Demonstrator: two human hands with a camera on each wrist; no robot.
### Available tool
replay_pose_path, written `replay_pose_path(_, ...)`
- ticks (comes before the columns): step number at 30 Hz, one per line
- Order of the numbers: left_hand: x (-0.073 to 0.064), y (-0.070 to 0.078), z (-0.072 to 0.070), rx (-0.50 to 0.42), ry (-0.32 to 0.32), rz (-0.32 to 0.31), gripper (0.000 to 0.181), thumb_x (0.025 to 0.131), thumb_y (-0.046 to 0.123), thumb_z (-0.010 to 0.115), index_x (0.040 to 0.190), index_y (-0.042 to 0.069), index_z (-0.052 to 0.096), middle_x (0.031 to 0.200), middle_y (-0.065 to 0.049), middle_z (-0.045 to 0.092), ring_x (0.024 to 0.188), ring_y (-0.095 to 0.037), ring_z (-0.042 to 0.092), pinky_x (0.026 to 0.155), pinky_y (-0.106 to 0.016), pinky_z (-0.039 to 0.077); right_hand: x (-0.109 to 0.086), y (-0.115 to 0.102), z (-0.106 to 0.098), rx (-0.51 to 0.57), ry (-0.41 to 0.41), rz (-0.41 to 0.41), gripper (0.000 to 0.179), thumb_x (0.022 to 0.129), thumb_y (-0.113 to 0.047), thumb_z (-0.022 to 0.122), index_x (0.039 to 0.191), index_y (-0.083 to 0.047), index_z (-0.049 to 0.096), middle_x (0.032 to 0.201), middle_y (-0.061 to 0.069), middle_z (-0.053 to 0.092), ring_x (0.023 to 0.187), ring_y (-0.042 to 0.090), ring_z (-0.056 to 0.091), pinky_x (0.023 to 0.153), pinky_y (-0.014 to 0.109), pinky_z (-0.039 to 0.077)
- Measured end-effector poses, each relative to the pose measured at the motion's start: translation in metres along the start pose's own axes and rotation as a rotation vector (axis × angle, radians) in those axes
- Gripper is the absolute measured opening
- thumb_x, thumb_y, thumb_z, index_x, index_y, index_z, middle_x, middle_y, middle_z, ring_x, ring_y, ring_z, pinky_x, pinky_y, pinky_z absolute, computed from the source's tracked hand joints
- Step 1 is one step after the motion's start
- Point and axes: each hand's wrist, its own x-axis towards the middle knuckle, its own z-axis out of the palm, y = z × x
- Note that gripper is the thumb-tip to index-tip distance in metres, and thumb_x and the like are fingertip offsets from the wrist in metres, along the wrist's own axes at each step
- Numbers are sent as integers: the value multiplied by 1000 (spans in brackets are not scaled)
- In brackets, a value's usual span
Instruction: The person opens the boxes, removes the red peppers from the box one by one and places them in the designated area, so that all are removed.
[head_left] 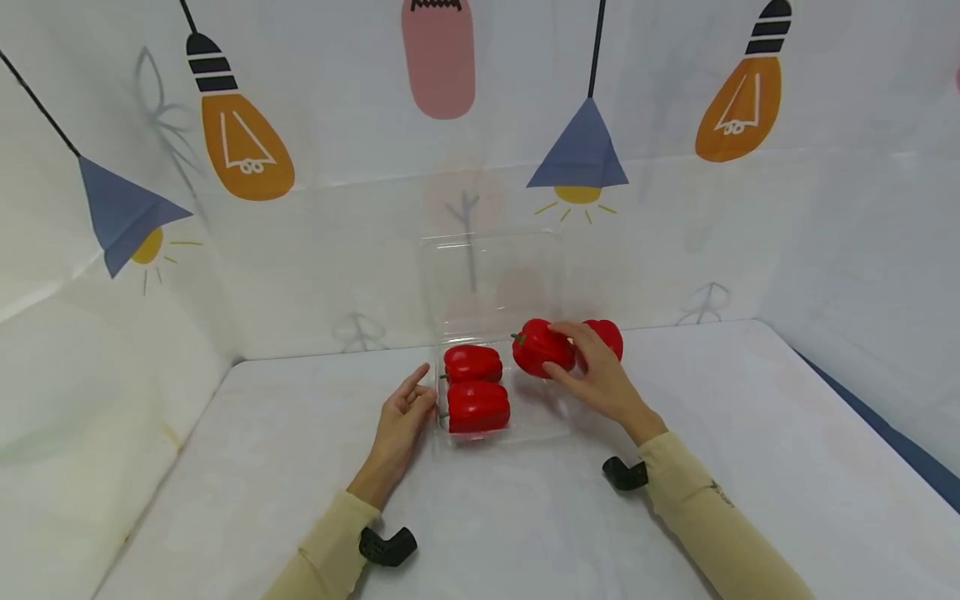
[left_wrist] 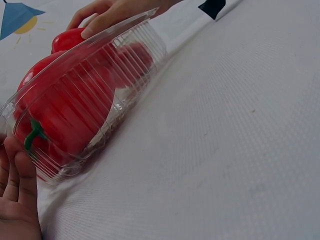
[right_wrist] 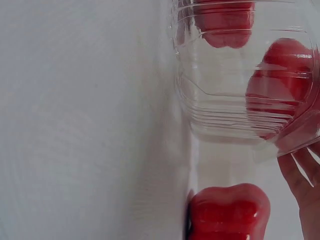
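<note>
A clear plastic clamshell box [head_left: 536, 423] lies with its lid [head_left: 491, 283] raised at the back. Two red bell peppers fill its left side, the nearer pepper [head_left: 478, 407] in front of the farther one [head_left: 473, 364]; one green stem shows through the ribbed wall in the left wrist view. My right hand [head_left: 600, 379] grips another red bell pepper [head_left: 542, 348] over the box's right back part, thumb in front and fingers on top. Beyond that hand sits one more pepper [head_left: 606, 336], partly hidden. My left hand [head_left: 401, 427] rests against the box's left side, index finger extended.
A white cloth covers the tabletop [head_left: 300, 467]. Close behind the box hangs a white printed curtain [head_left: 337, 250]. Black wrist devices, one on the left sleeve [head_left: 387, 547] and another on the right [head_left: 624, 474], stick out below the forearms.
</note>
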Motion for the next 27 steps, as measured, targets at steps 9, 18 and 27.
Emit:
replay_pose_path(9, 1, -1, 1, 14, -3, 19, 51, 93, 8, 58, 141, 11, 42, 77, 3, 56, 62, -8, 50, 64, -15, 45, -1, 2, -5, -31, 44, -7, 62, 81, -22, 74, 136, -18, 45, 131, 0, 51, 118, 18, 50, 88, 43, 54)
replay_pose_path(18, 0, 0, -1, 17, 1, 8, 53, 92, 9, 58, 142, 11, 41, 77, 3, 56, 62, -9, 50, 64, -15, 45, -1, 3, -8, -24, 72, -8, 61, 82, -21, 73, 135, -17, 45, 128, 1, 52, 114, 18, 52, 85, 41, 55)
replay_pose_path(27, 0, -2, -3, 20, -6, -7, 52, 92, 11, 59, 142, 14, 42, 81, 3, 57, 63, -9, 50, 65, -15, 46, -2, 4, -13, -23, 134, -13, 58, 82, -17, 72, 134, -12, 46, 127, 3, 54, 108, 17, 56, 82, 38, 56)
